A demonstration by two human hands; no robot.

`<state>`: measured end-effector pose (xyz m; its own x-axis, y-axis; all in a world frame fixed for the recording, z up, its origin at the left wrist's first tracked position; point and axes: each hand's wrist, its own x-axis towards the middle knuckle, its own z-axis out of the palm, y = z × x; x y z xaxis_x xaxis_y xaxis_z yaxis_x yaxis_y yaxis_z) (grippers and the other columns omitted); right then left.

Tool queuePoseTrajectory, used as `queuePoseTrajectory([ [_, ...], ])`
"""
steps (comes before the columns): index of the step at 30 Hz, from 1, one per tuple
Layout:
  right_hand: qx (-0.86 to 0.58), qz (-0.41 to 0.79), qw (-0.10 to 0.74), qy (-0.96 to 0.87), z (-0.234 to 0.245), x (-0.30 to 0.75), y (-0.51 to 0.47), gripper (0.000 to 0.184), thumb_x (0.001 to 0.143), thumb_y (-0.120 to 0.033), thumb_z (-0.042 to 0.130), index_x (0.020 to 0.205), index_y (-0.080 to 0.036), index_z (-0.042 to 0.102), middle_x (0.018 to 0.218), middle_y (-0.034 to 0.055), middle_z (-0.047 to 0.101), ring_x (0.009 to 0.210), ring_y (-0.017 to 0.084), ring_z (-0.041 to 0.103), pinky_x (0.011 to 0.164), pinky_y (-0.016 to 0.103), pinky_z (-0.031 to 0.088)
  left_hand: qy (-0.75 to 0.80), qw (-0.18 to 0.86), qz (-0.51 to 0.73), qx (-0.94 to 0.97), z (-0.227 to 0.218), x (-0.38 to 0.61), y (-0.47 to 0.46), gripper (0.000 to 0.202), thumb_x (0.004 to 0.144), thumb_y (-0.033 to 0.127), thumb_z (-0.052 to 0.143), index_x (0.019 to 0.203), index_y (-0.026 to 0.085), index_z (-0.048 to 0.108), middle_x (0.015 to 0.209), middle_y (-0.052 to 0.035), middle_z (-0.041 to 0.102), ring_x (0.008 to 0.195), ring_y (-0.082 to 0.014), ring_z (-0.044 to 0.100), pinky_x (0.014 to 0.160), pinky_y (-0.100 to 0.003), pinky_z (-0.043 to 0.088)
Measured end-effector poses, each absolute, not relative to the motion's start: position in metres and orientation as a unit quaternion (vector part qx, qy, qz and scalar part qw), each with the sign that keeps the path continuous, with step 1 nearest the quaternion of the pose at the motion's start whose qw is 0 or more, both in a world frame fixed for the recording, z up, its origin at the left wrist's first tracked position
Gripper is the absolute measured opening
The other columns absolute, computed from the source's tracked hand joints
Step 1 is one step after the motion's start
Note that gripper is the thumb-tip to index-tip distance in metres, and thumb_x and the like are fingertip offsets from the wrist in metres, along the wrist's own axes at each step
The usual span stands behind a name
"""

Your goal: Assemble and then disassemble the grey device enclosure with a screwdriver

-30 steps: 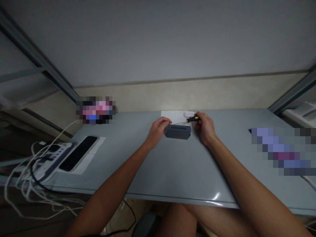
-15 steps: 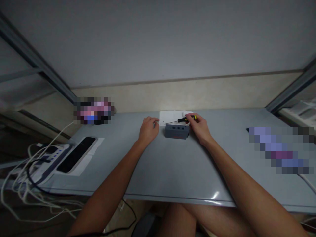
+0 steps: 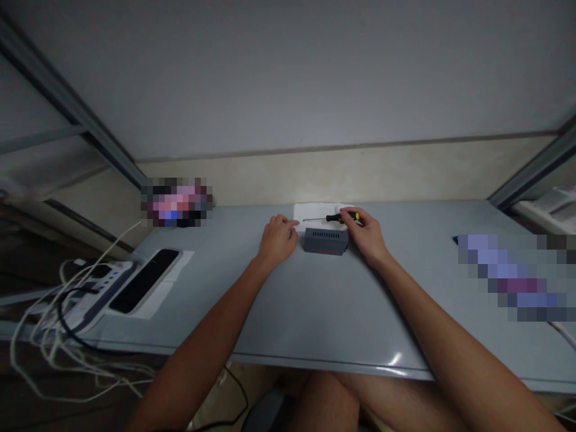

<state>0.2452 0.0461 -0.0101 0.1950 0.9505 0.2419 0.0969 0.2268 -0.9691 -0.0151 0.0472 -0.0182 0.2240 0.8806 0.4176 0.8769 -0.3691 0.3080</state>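
Note:
A small grey box (image 3: 326, 241) with a row of vent slots and a red label lies near the back of the grey table (image 3: 315, 300). My right hand (image 3: 366, 235) rests just right of the box, its fingers closed on the black and yellow handle of a screwdriver (image 3: 335, 218). The thin shaft points left over a white sheet of paper (image 3: 315, 211). My left hand (image 3: 278, 239) sits just left of the box, fingers loosely curled on the table, fingertips at the paper's edge. What it holds, if anything, is too small to see.
A black phone (image 3: 144, 279) lies on white paper at the table's left edge, next to a power strip (image 3: 92, 285) with tangled white and black cables. Blurred patches sit at back left and far right. A wall runs close behind the table.
My left hand let go of the box, drew away to the left, then came back beside it. My right hand lowered the screwdriver toward the paper behind the box.

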Motion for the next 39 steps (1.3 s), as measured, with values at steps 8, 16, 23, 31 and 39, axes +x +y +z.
queuePoseTrajectory([
  [8,-0.511,0.377,0.654,-0.412,-0.007,0.256,0.053,0.058,0.081,-0.076,0.082,0.099,-0.022,0.078,0.071,-0.0009,0.067,0.056,0.011,0.047,0.050,0.027,0.032,0.509,0.008,0.456,0.730,0.001,-0.005,0.039,0.022,0.103,0.012,0.057,0.104,0.022,0.077,0.102,-0.0062,0.075,0.098,-0.0222,0.069,0.095,-0.040,0.059],
  [16,-0.488,0.421,0.707,-0.291,-0.003,0.278,0.061,0.058,0.077,-0.075,0.086,0.099,-0.024,0.072,0.071,-0.0033,0.062,0.052,0.009,0.042,0.046,0.025,0.030,0.382,-0.040,0.410,0.827,0.017,0.028,-0.002,0.022,0.112,0.026,0.054,0.122,0.023,0.073,0.119,-0.0091,0.076,0.114,-0.0252,0.068,0.101,-0.044,0.053],
  [23,-0.449,0.471,0.718,-0.248,0.000,0.287,0.062,0.038,0.080,-0.057,0.084,0.089,-0.024,0.068,0.068,-0.0044,0.056,0.051,0.010,0.041,0.045,0.026,0.030,0.361,-0.026,0.309,0.880,0.014,0.033,-0.008,0.033,0.115,0.025,0.048,0.140,0.027,0.070,0.137,-0.0079,0.075,0.128,-0.0250,0.067,0.112,-0.048,0.044],
  [31,-0.418,0.490,0.726,-0.243,0.006,0.290,0.058,0.024,0.077,-0.043,0.078,0.082,-0.022,0.069,0.068,-0.0039,0.054,0.047,0.008,0.038,0.041,0.026,0.030,0.408,0.001,0.338,0.848,0.019,0.026,-0.005,0.030,0.107,0.019,0.052,0.125,0.027,0.075,0.124,-0.0070,0.079,0.121,-0.0260,0.067,0.114,-0.049,0.043],
  [39,-0.410,0.496,0.726,-0.243,0.007,0.289,0.058,0.021,0.077,-0.040,0.076,0.083,-0.022,0.067,0.072,-0.0031,0.059,0.046,0.006,0.037,0.041,0.025,0.032,0.411,-0.027,0.347,0.843,0.022,0.030,-0.008,0.026,0.103,0.016,0.056,0.120,0.025,0.074,0.123,-0.0068,0.080,0.125,-0.0264,0.068,0.115,-0.049,0.041],
])
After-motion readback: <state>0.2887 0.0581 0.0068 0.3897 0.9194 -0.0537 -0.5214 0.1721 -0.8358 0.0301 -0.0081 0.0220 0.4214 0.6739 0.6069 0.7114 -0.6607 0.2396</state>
